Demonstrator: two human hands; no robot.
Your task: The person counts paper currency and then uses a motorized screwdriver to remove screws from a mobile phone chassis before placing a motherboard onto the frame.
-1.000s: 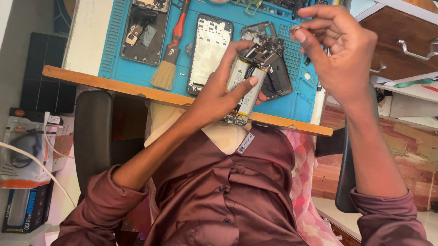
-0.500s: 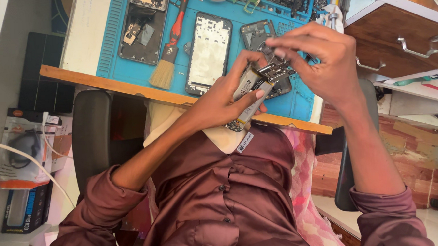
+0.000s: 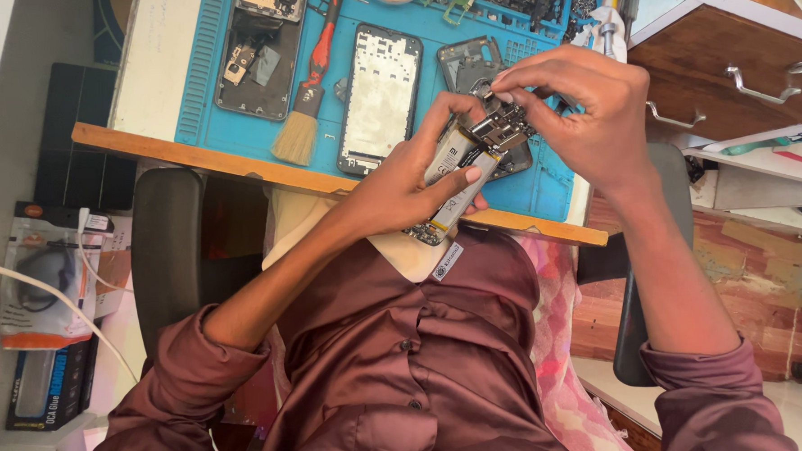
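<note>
Your left hand [image 3: 408, 185] clamped around opened grey phone [image 3: 457, 173], long axis tilted up-right; right hand [image 3: 585, 109] pinches its top end, maybe small part.

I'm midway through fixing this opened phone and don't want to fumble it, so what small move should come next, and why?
Probably keep the left hand steady and let the right hand ease its pinch down at the top of the opened phone. The right fingers already touch that end, and the phone sits in the air above the blue mat, so a slip could drop it.
</note>
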